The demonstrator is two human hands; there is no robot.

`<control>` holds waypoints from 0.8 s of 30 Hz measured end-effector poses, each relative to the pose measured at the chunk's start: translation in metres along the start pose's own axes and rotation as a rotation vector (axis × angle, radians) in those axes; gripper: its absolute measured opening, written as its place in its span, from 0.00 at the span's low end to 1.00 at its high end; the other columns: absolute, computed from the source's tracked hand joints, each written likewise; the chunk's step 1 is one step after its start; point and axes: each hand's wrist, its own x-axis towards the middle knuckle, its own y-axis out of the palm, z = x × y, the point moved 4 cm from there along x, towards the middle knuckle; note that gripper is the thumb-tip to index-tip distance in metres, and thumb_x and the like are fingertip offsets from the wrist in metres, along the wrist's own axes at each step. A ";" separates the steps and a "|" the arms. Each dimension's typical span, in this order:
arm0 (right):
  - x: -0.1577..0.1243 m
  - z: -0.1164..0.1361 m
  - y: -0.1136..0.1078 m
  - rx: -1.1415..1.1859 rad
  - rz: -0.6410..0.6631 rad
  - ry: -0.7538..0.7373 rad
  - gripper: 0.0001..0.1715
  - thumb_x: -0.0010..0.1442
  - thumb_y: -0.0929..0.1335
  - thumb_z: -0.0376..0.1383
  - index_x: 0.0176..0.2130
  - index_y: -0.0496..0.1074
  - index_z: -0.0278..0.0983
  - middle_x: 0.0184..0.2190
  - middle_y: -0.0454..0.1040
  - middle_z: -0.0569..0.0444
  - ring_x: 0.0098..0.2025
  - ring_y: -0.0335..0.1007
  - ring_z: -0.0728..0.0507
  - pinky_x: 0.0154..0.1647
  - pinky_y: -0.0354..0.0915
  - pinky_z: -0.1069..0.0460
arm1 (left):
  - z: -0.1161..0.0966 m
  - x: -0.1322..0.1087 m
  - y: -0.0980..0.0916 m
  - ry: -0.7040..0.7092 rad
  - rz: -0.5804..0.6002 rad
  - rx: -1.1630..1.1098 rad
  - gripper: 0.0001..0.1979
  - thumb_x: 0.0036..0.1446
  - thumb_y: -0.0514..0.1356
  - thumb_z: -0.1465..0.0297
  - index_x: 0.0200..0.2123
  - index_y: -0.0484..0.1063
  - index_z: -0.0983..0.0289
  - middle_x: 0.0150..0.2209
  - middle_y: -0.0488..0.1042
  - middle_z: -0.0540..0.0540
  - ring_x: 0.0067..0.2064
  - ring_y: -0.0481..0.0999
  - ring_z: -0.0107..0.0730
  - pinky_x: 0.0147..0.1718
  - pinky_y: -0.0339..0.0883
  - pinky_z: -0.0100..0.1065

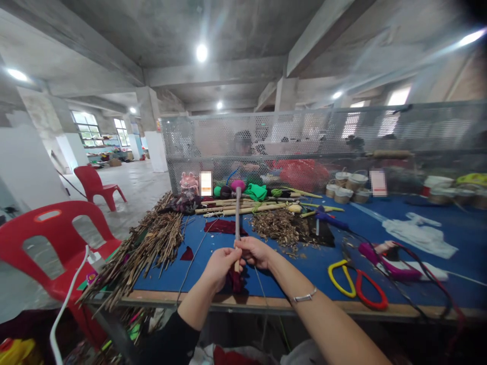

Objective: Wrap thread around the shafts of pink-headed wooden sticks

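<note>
In the head view, my left hand (222, 266) pinches a slim wooden stick (238, 218) near its lower end. My right hand (255, 252) grips the same stick just above, fingers pressed together. The shaft looks grey and wrapped, and a magenta ball (238, 185) is at its far tip. Dark red cloth (236, 281) hangs beneath my hands; whether it is attached to the stick is hidden. A thin grey cord (262, 291) runs down from near my right hand. Beyond my hands, another dark red cloth piece (219, 226) lies on the blue tabletop (213, 249).
Dry twigs (158, 248) are heaped at the left, overhanging the table edge. Wood chips (276, 223) lie mid-table. To the right are scissors (357, 286) with yellow and red handles, a purple glue gun (399, 266) and white plastic (418, 233). A mesh panel (213, 137) stands behind.
</note>
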 end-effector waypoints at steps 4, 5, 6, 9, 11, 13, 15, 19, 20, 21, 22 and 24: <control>-0.004 0.001 0.000 0.070 0.072 -0.001 0.19 0.45 0.71 0.42 0.24 0.60 0.33 0.12 0.56 0.66 0.10 0.46 0.59 0.09 0.37 0.62 | 0.002 -0.007 0.015 -0.117 0.040 -0.281 0.13 0.48 0.60 0.63 0.28 0.69 0.70 0.20 0.70 0.52 0.19 0.66 0.20 0.20 0.58 0.23; -0.004 0.002 0.000 0.071 0.076 -0.012 0.20 0.45 0.71 0.43 0.23 0.60 0.33 0.12 0.56 0.65 0.10 0.46 0.59 0.09 0.38 0.61 | 0.002 -0.008 0.015 -0.126 0.044 -0.285 0.13 0.48 0.59 0.64 0.29 0.69 0.70 0.21 0.71 0.53 0.20 0.68 0.21 0.20 0.59 0.23; -0.003 0.002 0.001 0.066 0.067 -0.024 0.21 0.45 0.71 0.44 0.22 0.59 0.34 0.11 0.56 0.65 0.10 0.46 0.59 0.08 0.38 0.61 | 0.002 -0.008 0.015 -0.133 0.053 -0.258 0.13 0.49 0.59 0.64 0.30 0.69 0.70 0.22 0.72 0.53 0.21 0.68 0.22 0.20 0.59 0.23; -0.001 0.000 0.000 0.034 -0.027 -0.031 0.21 0.43 0.72 0.44 0.22 0.58 0.35 0.10 0.55 0.66 0.09 0.42 0.58 0.08 0.36 0.60 | 0.001 -0.005 0.005 -0.083 0.042 -0.017 0.16 0.46 0.60 0.59 0.28 0.67 0.68 0.20 0.70 0.51 0.17 0.65 0.21 0.16 0.54 0.23; 0.001 0.000 -0.001 0.016 -0.093 -0.035 0.20 0.43 0.72 0.43 0.22 0.58 0.35 0.09 0.52 0.67 0.09 0.39 0.58 0.08 0.35 0.60 | -0.001 -0.002 -0.002 -0.010 -0.008 0.144 0.18 0.41 0.63 0.57 0.26 0.65 0.67 0.17 0.67 0.48 0.15 0.61 0.18 0.14 0.50 0.22; 0.001 0.001 -0.001 0.019 -0.099 -0.027 0.20 0.44 0.71 0.43 0.23 0.57 0.36 0.09 0.51 0.68 0.10 0.37 0.58 0.08 0.34 0.60 | -0.003 -0.002 -0.005 0.030 -0.034 0.174 0.19 0.39 0.64 0.58 0.25 0.65 0.67 0.17 0.67 0.47 0.16 0.60 0.18 0.15 0.51 0.22; 0.000 0.001 -0.001 0.059 -0.052 0.005 0.18 0.45 0.71 0.43 0.25 0.60 0.35 0.09 0.51 0.68 0.10 0.36 0.59 0.09 0.34 0.61 | -0.002 -0.003 0.000 0.012 0.028 0.079 0.18 0.40 0.64 0.58 0.25 0.65 0.67 0.19 0.68 0.49 0.17 0.62 0.19 0.17 0.54 0.23; -0.003 0.001 -0.001 0.107 0.050 0.037 0.19 0.46 0.70 0.44 0.33 0.64 0.34 0.10 0.54 0.67 0.10 0.41 0.58 0.10 0.36 0.62 | 0.000 -0.009 0.011 -0.053 0.173 -0.194 0.15 0.43 0.62 0.61 0.27 0.68 0.69 0.23 0.70 0.52 0.20 0.66 0.21 0.19 0.58 0.24; -0.003 0.001 0.000 0.093 0.057 0.025 0.19 0.46 0.70 0.44 0.32 0.64 0.34 0.11 0.55 0.67 0.10 0.42 0.58 0.10 0.36 0.62 | 0.000 -0.009 0.011 -0.072 0.176 -0.229 0.15 0.43 0.62 0.62 0.29 0.69 0.69 0.23 0.71 0.52 0.20 0.67 0.22 0.19 0.59 0.24; -0.003 0.000 0.000 0.074 0.054 0.011 0.19 0.46 0.70 0.45 0.30 0.64 0.34 0.11 0.57 0.66 0.10 0.43 0.58 0.10 0.36 0.61 | 0.001 -0.009 0.011 -0.094 0.166 -0.238 0.15 0.44 0.61 0.62 0.30 0.69 0.69 0.24 0.71 0.52 0.21 0.68 0.23 0.19 0.59 0.25; -0.002 0.000 0.001 0.050 0.044 0.000 0.19 0.46 0.70 0.45 0.28 0.63 0.34 0.12 0.58 0.65 0.10 0.43 0.58 0.09 0.36 0.61 | 0.003 -0.008 0.010 -0.111 0.144 -0.216 0.15 0.44 0.61 0.62 0.31 0.69 0.68 0.24 0.71 0.52 0.21 0.68 0.23 0.19 0.59 0.25; 0.000 -0.002 0.002 0.006 0.017 -0.010 0.20 0.46 0.70 0.45 0.24 0.60 0.34 0.11 0.56 0.66 0.10 0.40 0.58 0.09 0.35 0.61 | 0.005 -0.005 0.006 -0.102 0.071 -0.082 0.17 0.45 0.60 0.58 0.28 0.68 0.68 0.21 0.69 0.50 0.18 0.65 0.22 0.16 0.56 0.24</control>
